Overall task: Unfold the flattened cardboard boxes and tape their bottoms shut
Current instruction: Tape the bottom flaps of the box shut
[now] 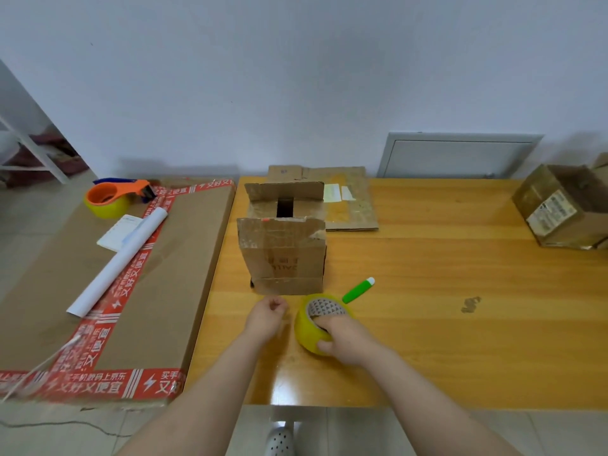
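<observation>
An unfolded cardboard box [283, 255] stands on the wooden table [444, 291] with its flaps up and a dark gap between them. Just in front of it, my right hand [345, 340] grips a yellow tape roll [312, 327], fingers hooked into its core. My left hand [266, 319] hovers beside the roll near the box's lower edge, its fingertips pinched together; whether they hold the clear tape's end I cannot tell. A flattened cardboard box [348, 199] lies behind the standing one.
A green-handled cutter [358, 290] lies right of the roll. A large flat carton [98, 291] with red tape sits left, carrying an orange tape dispenser [115, 199], a white paper roll [121, 261] and a slip. Another assembled box [562, 209] sits far right.
</observation>
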